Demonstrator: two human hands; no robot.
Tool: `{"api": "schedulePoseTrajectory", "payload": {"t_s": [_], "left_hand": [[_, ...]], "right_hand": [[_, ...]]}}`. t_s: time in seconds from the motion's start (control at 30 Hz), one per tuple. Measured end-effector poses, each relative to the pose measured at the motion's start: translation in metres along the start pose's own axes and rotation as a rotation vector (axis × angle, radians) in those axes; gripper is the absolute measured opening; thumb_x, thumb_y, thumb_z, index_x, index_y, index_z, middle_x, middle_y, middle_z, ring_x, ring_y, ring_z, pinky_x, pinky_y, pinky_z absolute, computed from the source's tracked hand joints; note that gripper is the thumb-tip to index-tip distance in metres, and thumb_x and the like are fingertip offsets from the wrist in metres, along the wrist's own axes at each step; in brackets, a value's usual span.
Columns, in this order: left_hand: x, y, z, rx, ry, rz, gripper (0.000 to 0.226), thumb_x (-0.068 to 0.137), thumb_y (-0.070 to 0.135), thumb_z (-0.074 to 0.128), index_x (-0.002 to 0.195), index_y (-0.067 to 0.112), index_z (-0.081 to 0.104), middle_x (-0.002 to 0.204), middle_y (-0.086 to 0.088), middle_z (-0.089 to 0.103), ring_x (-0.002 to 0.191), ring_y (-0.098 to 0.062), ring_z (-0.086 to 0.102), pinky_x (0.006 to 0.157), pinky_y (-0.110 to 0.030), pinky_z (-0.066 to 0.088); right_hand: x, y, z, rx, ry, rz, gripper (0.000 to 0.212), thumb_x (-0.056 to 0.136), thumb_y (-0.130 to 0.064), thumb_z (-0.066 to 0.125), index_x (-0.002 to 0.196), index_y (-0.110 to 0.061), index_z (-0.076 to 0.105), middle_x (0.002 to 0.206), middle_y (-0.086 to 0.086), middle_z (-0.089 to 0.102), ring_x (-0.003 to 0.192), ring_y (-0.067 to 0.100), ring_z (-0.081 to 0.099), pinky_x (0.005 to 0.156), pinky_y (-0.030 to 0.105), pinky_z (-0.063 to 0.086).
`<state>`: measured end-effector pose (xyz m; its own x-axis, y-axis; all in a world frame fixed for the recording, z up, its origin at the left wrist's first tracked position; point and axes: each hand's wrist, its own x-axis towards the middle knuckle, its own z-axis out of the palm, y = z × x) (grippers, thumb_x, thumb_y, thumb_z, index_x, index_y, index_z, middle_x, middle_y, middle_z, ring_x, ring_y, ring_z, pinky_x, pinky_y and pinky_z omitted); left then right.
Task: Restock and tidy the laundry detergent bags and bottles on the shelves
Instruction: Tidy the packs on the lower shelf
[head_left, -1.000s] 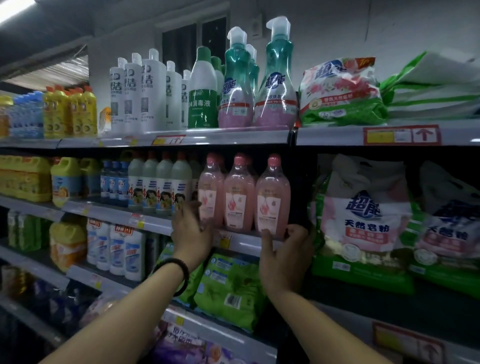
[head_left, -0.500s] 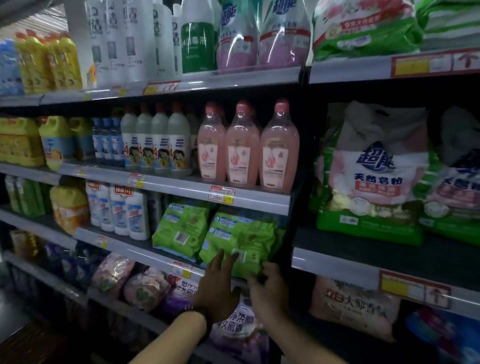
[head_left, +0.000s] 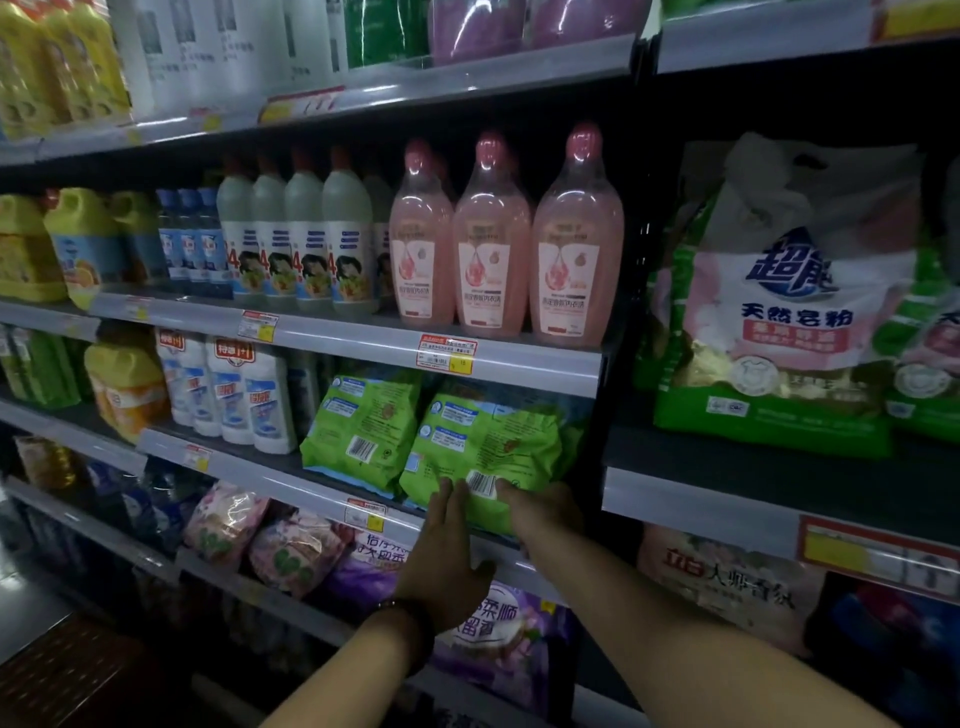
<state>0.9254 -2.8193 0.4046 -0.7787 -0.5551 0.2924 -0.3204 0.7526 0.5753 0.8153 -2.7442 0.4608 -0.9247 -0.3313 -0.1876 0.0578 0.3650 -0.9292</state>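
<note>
left hand (head_left: 447, 561) flat, fingers straight on the green bag's (head_left: 483, 441) low edge | right hand (head_left: 545, 506) at its right corner, grip unclear | risk: bag seems to hang over the shelf lip (head_left: 311, 486), so an uneven push could tip it out toward me | room: second bag (head_left: 363, 431) just left of my hands, post (head_left: 608, 415) tight on the right

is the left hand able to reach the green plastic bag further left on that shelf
Probably yes: the left hand touches the neighbouring green plastic bag, and the further-left green plastic bag stands right beside it at the open shelf front, nothing between.
</note>
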Motion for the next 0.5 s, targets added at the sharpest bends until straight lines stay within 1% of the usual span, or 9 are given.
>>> {"api": "schedulePoseTrajectory", "payload": {"t_s": [0.07, 0.13, 0.2, 0.23, 0.3, 0.37, 0.43, 0.47, 0.5], "left_hand": [[-0.002, -0.001, -0.002, -0.024, 0.024, -0.002, 0.106, 0.092, 0.024, 0.073, 0.167, 0.017, -0.001, 0.176, -0.004, -0.010, 0.164, -0.026, -0.006, 0.131, -0.040, 0.016], [-0.002, -0.004, -0.008, 0.003, 0.087, 0.009, 0.109, 0.087, 0.025, 0.076, 0.167, 0.018, 0.002, 0.177, -0.004, -0.001, 0.163, -0.031, -0.004, 0.132, -0.043, 0.013], [-0.003, -0.010, -0.017, 0.115, 0.183, 0.051, 0.114, 0.079, 0.035, 0.078, 0.167, 0.021, 0.007, 0.176, -0.004, 0.013, 0.163, -0.035, 0.005, 0.132, -0.049, 0.014], [-0.005, -0.010, -0.021, 0.164, 0.224, 0.071, 0.118, 0.076, 0.042, 0.080, 0.167, 0.023, 0.008, 0.175, -0.004, 0.017, 0.163, -0.035, 0.010, 0.131, -0.052, 0.016], [-0.012, -0.002, -0.031, 0.192, 0.296, 0.072, 0.123, 0.071, 0.047, 0.086, 0.167, 0.025, 0.012, 0.173, -0.004, 0.023, 0.162, -0.035, 0.016, 0.130, -0.054, 0.020], [-0.024, 0.013, -0.044, 0.195, 0.404, 0.066, 0.118, 0.067, 0.042, 0.093, 0.163, 0.026, 0.026, 0.167, -0.006, 0.037, 0.156, -0.038, 0.030, 0.124, -0.057, 0.029], [-0.038, 0.029, -0.057, 0.221, 0.507, 0.067, 0.104, 0.064, 0.041, 0.094, 0.153, 0.027, 0.043, 0.152, -0.006, 0.055, 0.140, -0.039, 0.050, 0.113, -0.059, 0.042], [-0.046, 0.035, -0.063, 0.239, 0.548, 0.078, 0.094, 0.065, 0.045, 0.091, 0.148, 0.027, 0.050, 0.143, -0.004, 0.062, 0.129, -0.037, 0.057, 0.106, -0.056, 0.047], [-0.057, 0.040, -0.069, 0.253, 0.583, 0.091, 0.085, 0.068, 0.049, 0.086, 0.144, 0.028, 0.055, 0.135, -0.003, 0.067, 0.119, -0.036, 0.062, 0.100, -0.053, 0.051]], "right_hand": [[-0.009, -0.012, -0.002, -0.032, 0.001, -0.019, 0.066, 0.075, -0.057, 0.084, 0.120, -0.009, 0.074, 0.119, 0.014, 0.077, 0.107, 0.035, 0.075, 0.089, 0.040, 0.062], [-0.017, -0.026, -0.007, -0.001, 0.015, -0.056, 0.062, 0.083, -0.048, 0.084, 0.127, -0.007, 0.070, 0.130, 0.017, 0.072, 0.117, 0.037, 0.070, 0.093, 0.038, 0.058], [-0.027, -0.039, -0.012, 0.029, 0.014, -0.115, 0.050, 0.083, -0.041, 0.085, 0.121, -0.012, 0.070, 0.131, 0.016, 0.072, 0.117, 0.038, 0.069, 0.095, 0.039, 0.058], [-0.035, -0.046, -0.014, 0.053, 0.010, -0.140, 0.038, 0.081, -0.038, 0.086, 0.109, -0.017, 0.070, 0.126, 0.015, 0.074, 0.113, 0.037, 0.071, 0.094, 0.040, 0.059], [-0.052, -0.055, -0.017, 0.132, -0.029, -0.150, 0.030, 0.075, -0.035, 0.087, 0.087, -0.018, 0.065, 0.109, 0.013, 0.078, 0.096, 0.034, 0.075, 0.084, 0.044, 0.063], [-0.068, -0.062, -0.025, 0.247, -0.068, -0.117, 0.030, 0.071, -0.032, 0.088, 0.077, -0.014, 0.065, 0.083, 0.011, 0.076, 0.068, 0.027, 0.073, 0.062, 0.038, 0.061], [-0.085, -0.064, -0.037, 0.295, -0.170, -0.033, 0.032, 0.084, -0.020, 0.084, 0.069, -0.013, 0.056, 0.056, 0.005, 0.059, 0.037, 0.013, 0.054, 0.039, 0.023, 0.043], [-0.097, -0.065, -0.044, 0.279, -0.212, -0.014, 0.035, 0.092, -0.014, 0.077, 0.068, -0.013, 0.052, 0.046, 0.001, 0.051, 0.027, 0.007, 0.045, 0.031, 0.018, 0.034], [-0.110, -0.065, -0.051, 0.274, -0.242, -0.015, 0.034, 0.097, -0.011, 0.072, 0.069, -0.013, 0.051, 0.039, -0.002, 0.046, 0.023, 0.006, 0.040, 0.027, 0.016, 0.028]]}}
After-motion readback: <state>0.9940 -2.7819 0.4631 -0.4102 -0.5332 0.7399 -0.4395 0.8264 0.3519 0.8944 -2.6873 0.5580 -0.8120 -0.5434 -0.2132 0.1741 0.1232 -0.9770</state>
